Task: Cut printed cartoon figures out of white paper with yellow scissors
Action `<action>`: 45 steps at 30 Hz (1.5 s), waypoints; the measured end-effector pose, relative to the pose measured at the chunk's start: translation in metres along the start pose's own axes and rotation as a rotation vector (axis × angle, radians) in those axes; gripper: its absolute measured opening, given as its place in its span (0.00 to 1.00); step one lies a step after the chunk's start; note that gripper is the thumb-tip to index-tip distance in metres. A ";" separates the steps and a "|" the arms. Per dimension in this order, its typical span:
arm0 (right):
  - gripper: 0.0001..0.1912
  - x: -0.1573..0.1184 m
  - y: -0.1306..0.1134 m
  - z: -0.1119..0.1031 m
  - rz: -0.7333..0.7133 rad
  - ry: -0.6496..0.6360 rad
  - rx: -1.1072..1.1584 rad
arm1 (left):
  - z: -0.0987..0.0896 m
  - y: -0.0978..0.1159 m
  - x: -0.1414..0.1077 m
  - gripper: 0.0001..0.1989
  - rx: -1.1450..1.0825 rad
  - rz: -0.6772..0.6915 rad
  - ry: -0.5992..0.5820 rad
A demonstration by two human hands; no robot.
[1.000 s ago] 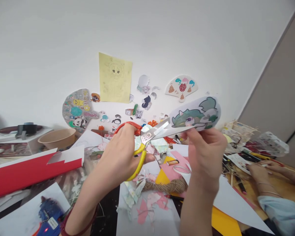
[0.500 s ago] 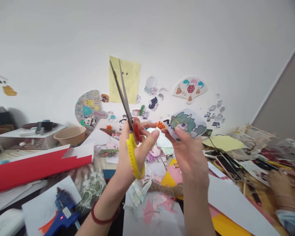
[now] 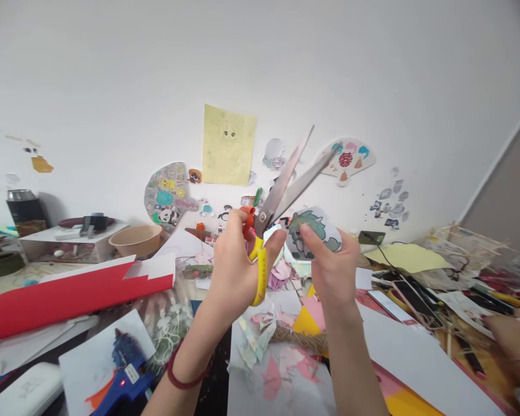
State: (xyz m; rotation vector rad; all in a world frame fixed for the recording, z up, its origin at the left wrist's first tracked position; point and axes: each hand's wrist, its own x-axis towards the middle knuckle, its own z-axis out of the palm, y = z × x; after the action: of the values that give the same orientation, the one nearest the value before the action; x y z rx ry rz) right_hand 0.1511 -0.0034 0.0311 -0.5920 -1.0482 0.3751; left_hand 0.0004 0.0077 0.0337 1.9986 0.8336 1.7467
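My left hand [image 3: 238,260] is closed round the yellow and orange-red handles of a pair of scissors [image 3: 281,196]. The blades are parted and point up to the right, toward the wall. To the right, my right hand [image 3: 333,266] pinches a paper cutout [image 3: 314,228] between thumb and fingers. It bears a green cartoon dragon-like creature with a pale border. The scissors' pivot is close to the cutout's left side; I cannot tell whether they touch. Below both hands, torn pink and pale scraps [image 3: 286,370] lie on a white sheet [image 3: 247,398].
A blue glue gun [image 3: 125,375] with a lit red light lies at lower left. Red board [image 3: 78,297] and a tan bowl [image 3: 136,240] are on the left. Another person's hand [image 3: 511,335] is at the right edge. A yellow drawing [image 3: 229,144] hangs on the wall.
The scissors have swung from pointing up-left to pointing up-right, nearer the cutout. The cutout has dropped slightly and turned in my right hand. The whole view has shifted a little.
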 end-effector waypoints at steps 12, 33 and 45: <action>0.09 0.000 -0.014 -0.005 -0.158 0.272 0.079 | 0.005 0.003 -0.002 0.25 0.588 0.050 -0.196; 0.08 -0.004 -0.013 0.000 -0.303 0.305 -0.124 | 0.010 0.008 -0.004 0.24 0.534 -0.017 -0.247; 0.14 -0.004 -0.011 -0.002 -0.262 0.267 -0.151 | 0.008 0.009 -0.006 0.25 0.579 -0.003 -0.191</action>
State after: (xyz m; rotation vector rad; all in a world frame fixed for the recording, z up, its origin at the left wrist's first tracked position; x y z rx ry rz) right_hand 0.1511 -0.0148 0.0341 -0.6116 -0.8865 -0.0143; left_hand 0.0096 -0.0023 0.0338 2.4628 1.3892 1.3797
